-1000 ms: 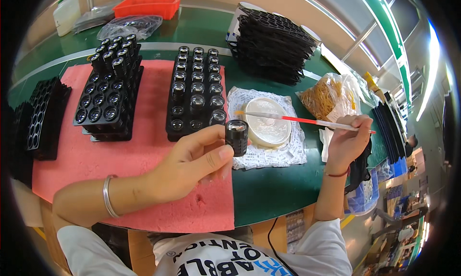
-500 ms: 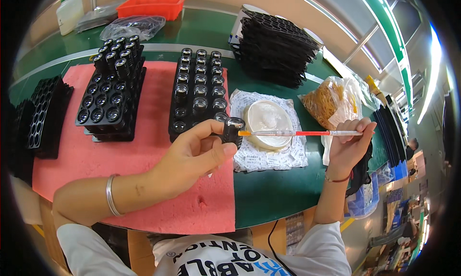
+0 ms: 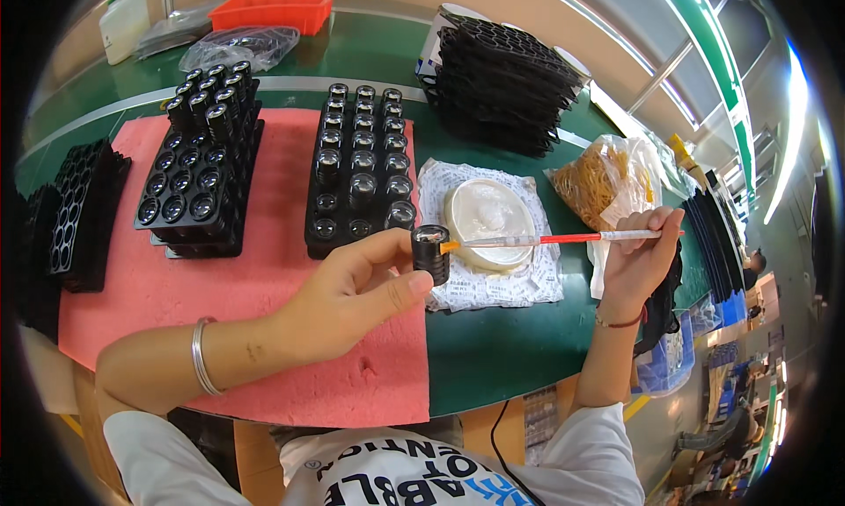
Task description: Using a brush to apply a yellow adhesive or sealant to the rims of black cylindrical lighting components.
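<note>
My left hand [image 3: 352, 286] pinches a small black cylindrical lens part [image 3: 430, 247] between thumb and fingers, above the edge of the pink foam mat [image 3: 264, 277]. My right hand [image 3: 638, 255] holds a long thin brush [image 3: 563, 238] with a red and white handle; its orange tip touches the side of the black part. Just behind the brush sits a round white dish [image 3: 487, 222] on a printed cloth [image 3: 493, 282].
A black tray [image 3: 361, 176] partly filled with lens parts and a stacked black tray [image 3: 198, 172] rest on the mat. Empty black trays [image 3: 75, 216] lie far left, a tall tray stack [image 3: 506, 88] at the back, a bag of rubber bands [image 3: 603, 180] to the right, and a red bin [image 3: 282, 9] beyond.
My left hand lifted the black part up and right toward the dish. The brush swung from over the dish to touch the part's side.
</note>
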Motion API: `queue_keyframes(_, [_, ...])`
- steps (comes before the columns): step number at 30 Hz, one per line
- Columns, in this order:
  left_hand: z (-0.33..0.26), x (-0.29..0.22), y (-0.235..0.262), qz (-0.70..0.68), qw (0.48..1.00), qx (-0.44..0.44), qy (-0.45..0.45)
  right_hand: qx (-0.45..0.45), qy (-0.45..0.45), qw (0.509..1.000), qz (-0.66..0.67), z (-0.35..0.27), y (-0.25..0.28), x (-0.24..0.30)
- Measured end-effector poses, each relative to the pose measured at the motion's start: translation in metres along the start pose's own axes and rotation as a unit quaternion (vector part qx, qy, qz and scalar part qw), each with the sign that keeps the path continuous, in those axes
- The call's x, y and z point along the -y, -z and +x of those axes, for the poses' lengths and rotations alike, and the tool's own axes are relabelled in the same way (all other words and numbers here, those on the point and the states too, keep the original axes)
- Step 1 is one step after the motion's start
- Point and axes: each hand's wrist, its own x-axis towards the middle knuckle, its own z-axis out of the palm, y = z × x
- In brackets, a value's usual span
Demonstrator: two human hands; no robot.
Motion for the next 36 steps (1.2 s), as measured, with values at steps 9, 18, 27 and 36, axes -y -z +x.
queue_keyframes(9, [-0.001, -0.002, 0.003, 0.05, 0.998, -0.002, 0.047, -0.004, 0.004, 1.0, -0.015, 0.0, 0.002, 0.002])
queue_keyframes(18, [0.0, -0.007, 0.006, 0.03, 0.997, -0.021, -0.071, -0.086, -0.024, 0.993, 0.073, 0.005, 0.001, 0.004])
queue_keyframes(27, [-0.012, -0.082, 0.033, 0.151, 0.974, -0.068, -0.154, -0.075, -0.027, 0.993, 0.082, 0.007, 0.009, 0.004])
queue_keyframes(36, [-0.025, -0.129, 0.103, 0.216, 0.88, -0.308, -0.291, -0.092, -0.03, 0.992, 0.078, 0.008, 0.009, 0.004])
